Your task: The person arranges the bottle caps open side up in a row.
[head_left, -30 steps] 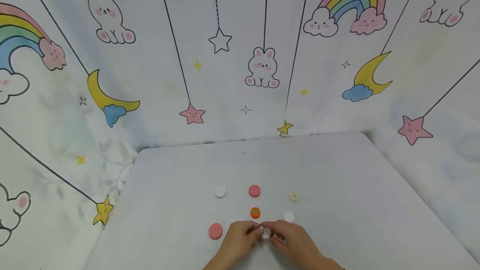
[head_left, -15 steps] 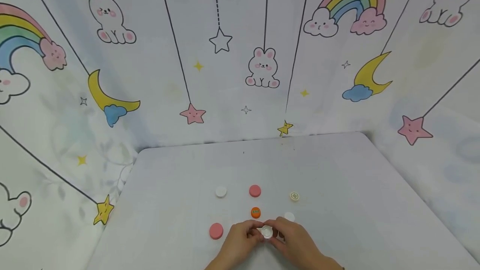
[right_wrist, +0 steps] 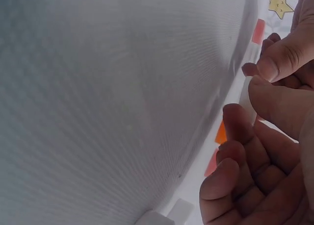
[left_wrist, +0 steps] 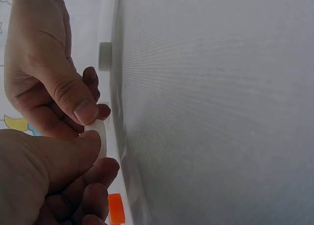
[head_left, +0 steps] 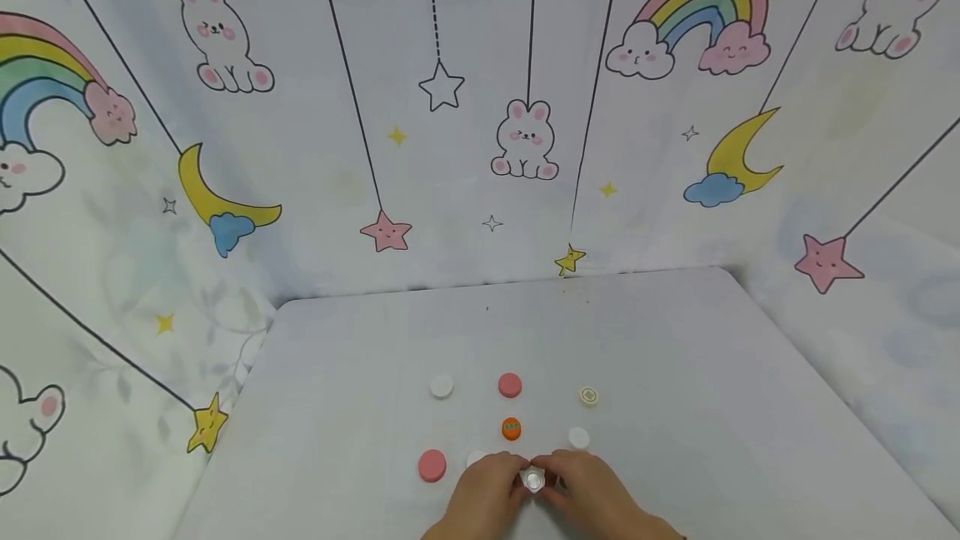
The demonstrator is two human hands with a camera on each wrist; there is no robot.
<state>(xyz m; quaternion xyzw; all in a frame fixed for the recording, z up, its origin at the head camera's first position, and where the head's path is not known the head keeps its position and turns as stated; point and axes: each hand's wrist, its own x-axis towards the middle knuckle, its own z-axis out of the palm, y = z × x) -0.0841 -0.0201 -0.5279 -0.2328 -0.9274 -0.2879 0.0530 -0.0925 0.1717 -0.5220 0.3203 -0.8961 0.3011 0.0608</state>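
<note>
Held cap [head_left: 533, 481] nearer, orange cap [head_left: 511, 429] illegible

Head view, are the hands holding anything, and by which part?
The left hand and right hand pinch a small white cap by opposite sides of its edge.

Left hand [left_wrist: 54, 178] and right hand [left_wrist: 46, 70] pinch white cap [left_wrist: 102, 138] between them. Orange cap [left_wrist: 117, 209] just beside left hand. Pale cap [left_wrist: 105, 57] near right hand.

Cap [head_left: 533, 481] between left hand [head_left: 486, 492] and right hand [head_left: 590, 490]
</note>
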